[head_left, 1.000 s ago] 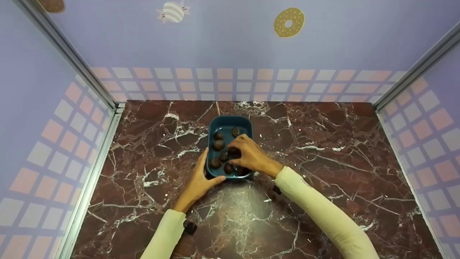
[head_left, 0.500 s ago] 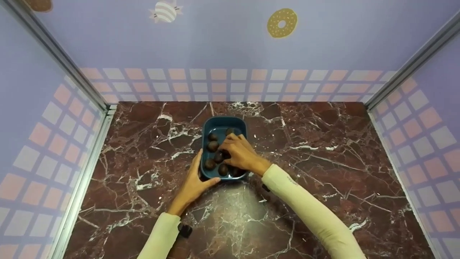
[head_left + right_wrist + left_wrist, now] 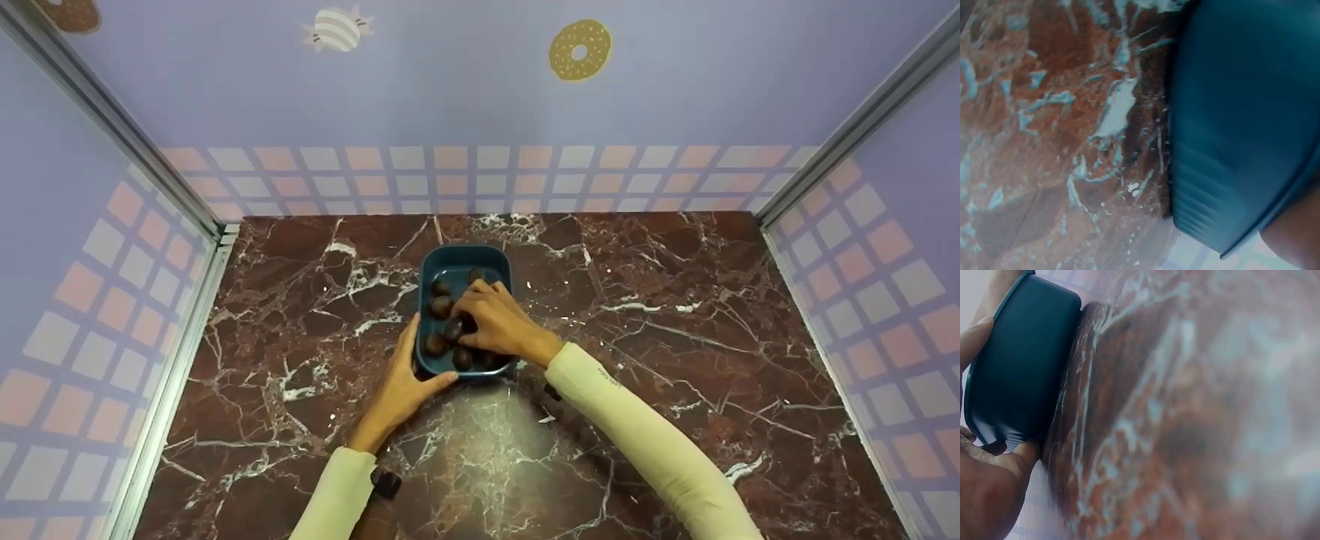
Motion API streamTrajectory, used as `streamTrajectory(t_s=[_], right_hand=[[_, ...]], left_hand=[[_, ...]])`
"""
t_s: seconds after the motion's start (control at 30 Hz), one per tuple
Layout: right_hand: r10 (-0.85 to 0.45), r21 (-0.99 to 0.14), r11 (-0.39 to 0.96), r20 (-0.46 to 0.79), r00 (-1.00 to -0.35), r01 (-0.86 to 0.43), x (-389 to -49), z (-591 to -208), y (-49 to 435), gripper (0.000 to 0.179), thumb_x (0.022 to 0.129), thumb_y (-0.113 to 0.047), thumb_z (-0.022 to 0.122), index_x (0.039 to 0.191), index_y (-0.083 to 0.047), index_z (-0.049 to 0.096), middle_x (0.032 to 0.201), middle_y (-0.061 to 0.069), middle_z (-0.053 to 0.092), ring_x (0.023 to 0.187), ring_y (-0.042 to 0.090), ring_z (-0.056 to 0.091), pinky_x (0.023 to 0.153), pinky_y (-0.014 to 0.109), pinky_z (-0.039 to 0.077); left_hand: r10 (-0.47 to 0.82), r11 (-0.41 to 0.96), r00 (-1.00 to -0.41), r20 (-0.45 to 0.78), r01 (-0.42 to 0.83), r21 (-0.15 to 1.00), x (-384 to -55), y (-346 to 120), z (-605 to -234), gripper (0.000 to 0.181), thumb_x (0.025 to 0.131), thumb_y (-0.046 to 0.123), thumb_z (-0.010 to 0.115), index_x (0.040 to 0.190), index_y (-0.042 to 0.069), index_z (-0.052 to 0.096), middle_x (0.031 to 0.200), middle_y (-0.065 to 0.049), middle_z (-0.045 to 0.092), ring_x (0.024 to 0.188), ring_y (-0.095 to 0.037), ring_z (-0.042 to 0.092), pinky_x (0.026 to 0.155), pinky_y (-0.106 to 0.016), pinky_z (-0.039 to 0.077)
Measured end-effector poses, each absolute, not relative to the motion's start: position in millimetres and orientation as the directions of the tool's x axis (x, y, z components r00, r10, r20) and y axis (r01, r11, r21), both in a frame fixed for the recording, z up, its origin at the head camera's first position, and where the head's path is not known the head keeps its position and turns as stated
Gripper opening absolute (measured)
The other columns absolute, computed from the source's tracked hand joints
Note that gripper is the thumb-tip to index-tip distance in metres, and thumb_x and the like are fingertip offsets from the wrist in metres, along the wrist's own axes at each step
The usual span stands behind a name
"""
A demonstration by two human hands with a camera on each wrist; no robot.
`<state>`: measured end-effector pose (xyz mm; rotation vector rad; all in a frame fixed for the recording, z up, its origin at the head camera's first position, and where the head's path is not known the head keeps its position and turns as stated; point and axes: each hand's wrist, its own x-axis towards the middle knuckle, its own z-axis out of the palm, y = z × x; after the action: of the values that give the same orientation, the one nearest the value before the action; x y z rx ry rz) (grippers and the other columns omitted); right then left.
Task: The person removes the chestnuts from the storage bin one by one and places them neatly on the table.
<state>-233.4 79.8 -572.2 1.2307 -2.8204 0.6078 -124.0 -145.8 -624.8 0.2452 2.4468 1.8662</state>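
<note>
A dark teal rectangular container (image 3: pixel 429 259) stands on the marble-patterned surface in the head view, with several dark brown balls inside. My left hand (image 3: pixel 401 382) holds its near left corner, thumb along the near rim and fingers along the left side. The left wrist view shows the left hand (image 3: pixel 991 486) against the container wall (image 3: pixel 1027 354). Over the right rim reaches my right hand (image 3: pixel 496 319), its curled fingers and thumb on either side of a brown ball (image 3: pixel 454 328). That hand covers part of the contents. Other balls, such as one brown ball (image 3: pixel 440 306), lie along the left.
The dark red marbled tabletop (image 3: pixel 675 360) extends around the container. A patterned back wall (image 3: pixel 465 90) and side walls with metal corner rails (image 3: pixel 184 367) enclose it. In the right wrist view the container's outer wall (image 3: pixel 1241 112) fills the right side.
My right hand has shifted left inside the container, bringing its fingertips around a brown ball. The left hand keeps its hold. The whole head view has drifted slightly.
</note>
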Motion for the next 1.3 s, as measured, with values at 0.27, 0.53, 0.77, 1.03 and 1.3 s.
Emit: streamTrajectory(t_s=[0.27,0.53,0.77,1.03,1.3], right_hand=[[-0.668,-0.425,0.597,0.207,-0.715,-0.681,-225.6,-560.4,93.0,0.041,0.089,-0.033,0.095,0.118,-0.011,0.078,0.117,0.004,0.077,0.114,0.025,0.055,0.099,0.047,0.044],[-0.557,-0.548,0.595,0.246,-0.793,-0.588,-218.0,-557.0,120.6,0.044,0.086,-0.027,0.096,0.120,-0.010,0.073,0.125,0.012,0.067,0.115,0.034,0.056,0.101,0.051,0.048],[-0.507,-0.574,0.564,0.327,-0.798,-0.593,-217.6,-558.8,145.9,0.042,0.084,-0.022,0.097,0.116,-0.006,0.075,0.116,0.015,0.067,0.111,0.033,0.056,0.101,0.054,0.044],[-0.427,-0.634,0.572,0.313,-0.849,-0.521,-215.1,-565.7,172.0,0.041,0.082,-0.017,0.098,0.114,-0.006,0.075,0.118,0.017,0.063,0.113,0.038,0.056,0.101,0.055,0.045],[-0.350,-0.674,0.578,0.303,-0.886,-0.459,-217.7,-577.8,197.9,0.041,0.080,-0.013,0.098,0.113,-0.006,0.075,0.117,0.017,0.064,0.113,0.038,0.057,0.100,0.053,0.045]], left_hand=[[0.153,0.251,-0.986,0.063,0.101,0.963,-123.7,-145.8,-624.4,0.121,0.090,0.029,0.095,0.179,0.014,0.016,0.182,-0.015,0.018,0.166,-0.039,0.021,0.130,-0.065,0.018],[0.146,0.274,-0.987,0.067,0.106,0.956,-123.6,-144.6,-624.3,0.121,0.088,0.032,0.096,0.178,0.013,0.017,0.182,-0.016,0.020,0.164,-0.041,0.025,0.130,-0.067,0.020],[0.139,0.243,-0.988,0.070,0.103,0.965,-123.4,-144.0,-624.1,0.120,0.088,0.026,0.096,0.178,0.014,0.018,0.181,-0.013,0.022,0.164,-0.037,0.026,0.131,-0.062,0.018],[0.147,0.202,-0.987,0.065,0.094,0.975,-123.0,-144.9,-625.2,0.121,0.090,0.023,0.095,0.179,0.013,0.014,0.183,-0.013,0.016,0.167,-0.036,0.019,0.131,-0.062,0.016],[0.166,0.228,-0.983,0.078,0.115,0.967,-123.5,-144.8,-622.7,0.121,0.089,0.026,0.095,0.178,0.010,0.013,0.182,-0.017,0.015,0.166,-0.039,0.019,0.131,-0.063,0.016]])
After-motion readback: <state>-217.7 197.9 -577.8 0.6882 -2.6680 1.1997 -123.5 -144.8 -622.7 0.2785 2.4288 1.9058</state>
